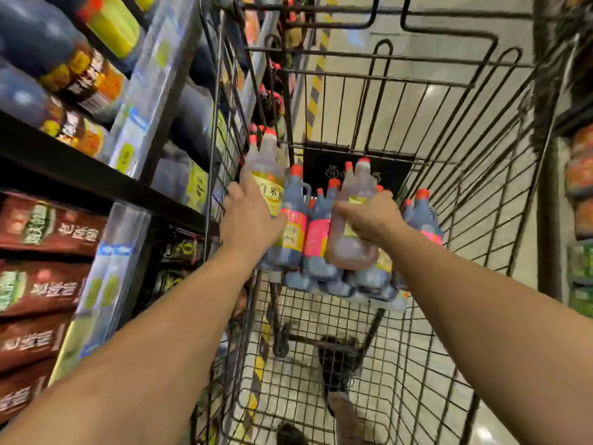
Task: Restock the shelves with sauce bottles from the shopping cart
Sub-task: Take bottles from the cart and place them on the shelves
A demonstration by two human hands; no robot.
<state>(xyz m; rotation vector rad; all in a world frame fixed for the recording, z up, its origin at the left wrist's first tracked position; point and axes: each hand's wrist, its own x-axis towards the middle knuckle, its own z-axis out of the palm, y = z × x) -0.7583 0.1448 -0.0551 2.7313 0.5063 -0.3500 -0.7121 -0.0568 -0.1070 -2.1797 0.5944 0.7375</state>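
Left hand (250,220) wraps 1 pale bottle (269,155) at the cart's (475,194) far left. Right hand (372,216) clasps 1 brown bottle (351,252) over the dark bottles (321,268). Fingertips hidden; labels blurred.

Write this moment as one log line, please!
left hand: grips pale bottle | right hand: grips reddish bottle | dark bottles: in cart

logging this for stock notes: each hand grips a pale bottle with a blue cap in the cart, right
The caps are red, not blue, as the head view shows. The left hand and right hand each grip a pale bottle in the cart.
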